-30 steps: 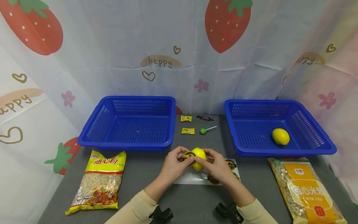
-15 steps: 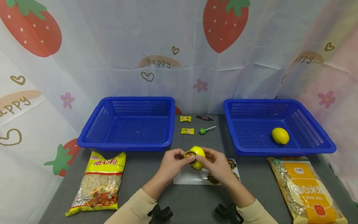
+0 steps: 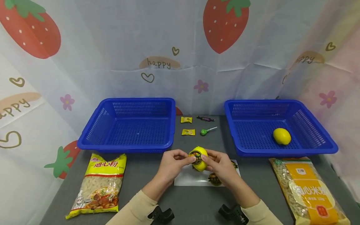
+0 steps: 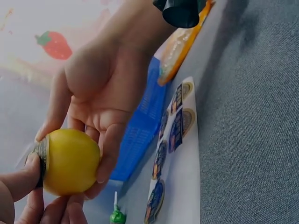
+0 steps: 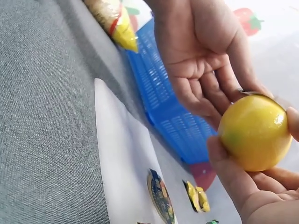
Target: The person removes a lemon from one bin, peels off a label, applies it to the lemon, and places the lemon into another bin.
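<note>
A yellow lemon [image 3: 201,167] is held up above the table between the two hands. My right hand [image 3: 222,167] grips it with curled fingers, its thumb on the front. A round dark sticker [image 3: 196,154] with gold lettering lies against the lemon's front. My left hand [image 3: 172,166] pinches the sticker's left edge, its thumb on the label. In the left wrist view, the sticker [image 4: 43,161] covers one side of the lemon [image 4: 72,161]. Below the hands lies a white sticker sheet [image 3: 194,179] with several round labels, partly hidden by the right hand.
Two blue baskets stand behind: the left basket [image 3: 126,146] and the right basket [image 3: 284,152], which holds another lemon [image 3: 282,136]. Between them lie yellow candies [image 3: 188,132], a purple candy [image 3: 206,118] and a green lollipop [image 3: 204,132]. Pasta bags [image 3: 98,184] [image 3: 310,190] flank the hands.
The sticker has shifted right, from the lemon's left side onto its front. My left thumb and fingers have moved slightly with it, while the right hand keeps hold of the lemon.
</note>
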The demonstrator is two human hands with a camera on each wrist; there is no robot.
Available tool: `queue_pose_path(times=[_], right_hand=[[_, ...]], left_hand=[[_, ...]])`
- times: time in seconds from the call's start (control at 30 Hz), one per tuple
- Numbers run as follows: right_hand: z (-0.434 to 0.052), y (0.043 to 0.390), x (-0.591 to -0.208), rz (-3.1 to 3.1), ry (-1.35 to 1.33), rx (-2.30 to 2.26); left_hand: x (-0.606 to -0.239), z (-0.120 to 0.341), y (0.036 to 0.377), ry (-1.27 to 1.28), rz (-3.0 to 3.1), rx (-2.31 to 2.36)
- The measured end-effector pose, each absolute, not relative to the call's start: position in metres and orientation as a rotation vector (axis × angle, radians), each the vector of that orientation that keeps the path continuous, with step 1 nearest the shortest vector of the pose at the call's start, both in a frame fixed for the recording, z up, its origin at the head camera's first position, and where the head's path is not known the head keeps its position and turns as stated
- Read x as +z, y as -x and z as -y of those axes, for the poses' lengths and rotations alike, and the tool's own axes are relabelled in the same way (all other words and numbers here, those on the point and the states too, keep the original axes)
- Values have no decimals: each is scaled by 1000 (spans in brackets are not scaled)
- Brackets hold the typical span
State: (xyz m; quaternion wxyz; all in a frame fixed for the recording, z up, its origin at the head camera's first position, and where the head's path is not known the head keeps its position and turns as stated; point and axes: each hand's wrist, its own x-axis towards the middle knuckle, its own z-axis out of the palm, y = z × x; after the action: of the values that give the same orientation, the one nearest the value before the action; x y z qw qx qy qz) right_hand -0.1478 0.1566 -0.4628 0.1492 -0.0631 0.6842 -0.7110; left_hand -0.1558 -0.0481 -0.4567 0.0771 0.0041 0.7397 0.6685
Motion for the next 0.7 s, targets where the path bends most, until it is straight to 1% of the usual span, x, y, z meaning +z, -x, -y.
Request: queue_pose_path(times=[0.7], right_hand=[[-163, 143, -454, -1743, 291, -2161]], left_hand=[[-455, 50, 154, -26, -2065, 2077]])
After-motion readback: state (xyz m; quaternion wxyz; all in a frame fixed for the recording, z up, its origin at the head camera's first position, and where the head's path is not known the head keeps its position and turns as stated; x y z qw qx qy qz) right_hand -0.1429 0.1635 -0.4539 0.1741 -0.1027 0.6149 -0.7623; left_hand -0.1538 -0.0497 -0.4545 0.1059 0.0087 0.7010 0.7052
